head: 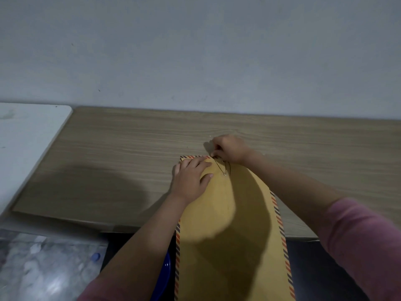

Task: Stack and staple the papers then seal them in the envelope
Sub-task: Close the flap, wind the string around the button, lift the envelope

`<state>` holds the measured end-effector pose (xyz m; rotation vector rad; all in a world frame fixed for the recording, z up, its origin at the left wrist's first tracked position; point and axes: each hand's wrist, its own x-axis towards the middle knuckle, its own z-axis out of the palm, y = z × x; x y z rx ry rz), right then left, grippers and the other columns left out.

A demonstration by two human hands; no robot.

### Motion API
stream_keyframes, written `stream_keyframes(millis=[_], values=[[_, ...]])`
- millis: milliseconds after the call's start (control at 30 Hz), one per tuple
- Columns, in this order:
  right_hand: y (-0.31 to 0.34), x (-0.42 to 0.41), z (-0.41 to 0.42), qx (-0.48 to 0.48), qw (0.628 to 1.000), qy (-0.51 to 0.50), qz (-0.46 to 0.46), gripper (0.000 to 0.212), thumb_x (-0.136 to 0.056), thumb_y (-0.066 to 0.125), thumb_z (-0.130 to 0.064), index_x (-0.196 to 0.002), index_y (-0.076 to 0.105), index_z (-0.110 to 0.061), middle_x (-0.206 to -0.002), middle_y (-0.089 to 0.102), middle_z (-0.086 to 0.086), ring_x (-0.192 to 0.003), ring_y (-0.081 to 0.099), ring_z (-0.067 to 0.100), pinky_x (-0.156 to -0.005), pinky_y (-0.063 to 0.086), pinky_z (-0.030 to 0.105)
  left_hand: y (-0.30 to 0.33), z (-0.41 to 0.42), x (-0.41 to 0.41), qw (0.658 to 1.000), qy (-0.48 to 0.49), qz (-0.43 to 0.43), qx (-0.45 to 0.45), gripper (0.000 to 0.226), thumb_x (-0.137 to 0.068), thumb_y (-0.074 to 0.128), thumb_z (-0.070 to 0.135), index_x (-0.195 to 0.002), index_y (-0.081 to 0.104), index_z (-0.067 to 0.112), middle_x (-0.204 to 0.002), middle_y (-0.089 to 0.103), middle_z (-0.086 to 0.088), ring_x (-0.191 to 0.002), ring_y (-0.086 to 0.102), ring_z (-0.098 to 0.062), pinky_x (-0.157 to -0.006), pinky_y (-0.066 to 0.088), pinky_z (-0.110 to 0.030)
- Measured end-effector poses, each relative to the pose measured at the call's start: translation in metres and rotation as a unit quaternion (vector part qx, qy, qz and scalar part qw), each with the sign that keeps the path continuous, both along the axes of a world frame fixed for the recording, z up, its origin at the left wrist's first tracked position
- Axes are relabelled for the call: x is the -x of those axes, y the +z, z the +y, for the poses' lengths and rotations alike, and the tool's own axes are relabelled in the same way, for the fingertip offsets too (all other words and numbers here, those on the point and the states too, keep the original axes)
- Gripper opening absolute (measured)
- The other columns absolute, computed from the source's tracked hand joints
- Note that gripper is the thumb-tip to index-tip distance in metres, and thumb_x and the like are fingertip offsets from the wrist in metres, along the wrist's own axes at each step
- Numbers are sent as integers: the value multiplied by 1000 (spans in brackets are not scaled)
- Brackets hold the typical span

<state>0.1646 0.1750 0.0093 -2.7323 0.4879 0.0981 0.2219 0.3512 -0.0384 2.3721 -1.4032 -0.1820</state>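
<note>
A long brown envelope (pixel 230 231) with a red and blue striped border lies lengthwise on the wooden table (pixel 121 153), its near end hanging over the table's front edge. My left hand (pixel 191 177) presses flat on the envelope's far left corner. My right hand (pixel 230 148) is at the far edge, its fingers pinched on a thin dark string (pixel 221 167) that runs to a small metal button on the envelope. No papers or stapler are visible.
A white surface (pixel 26 144) adjoins the table on the left. A grey crinkled plastic sheet (pixel 43 266) with a small blue cap lies at the bottom left. A blue round object (pixel 163 276) shows under my left forearm. A pale wall stands behind the table.
</note>
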Motion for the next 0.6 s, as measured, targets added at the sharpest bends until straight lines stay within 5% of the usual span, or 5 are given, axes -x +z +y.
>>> stream_keyframes(millis=[200, 600], values=[[0, 26, -22, -1, 998, -61, -14, 21, -79, 70, -22, -80, 58, -5, -91, 67, 20, -88, 60, 34, -64, 37, 33, 0, -5, 4, 993, -30, -96, -53, 46, -90, 38, 39, -134, 36, 51, -134, 44, -1, -111, 43, -28, -90, 32, -44], [-15, 76, -18, 27, 992, -72, -102, 12, -82, 65, -14, -79, 61, -4, -82, 64, 15, -77, 58, 33, -61, 37, 31, -7, -6, 5, 994, -4, -109, -29, 46, -85, 35, 41, -129, 40, 53, -127, 50, 1, -103, 48, -24, -82, 34, -41]])
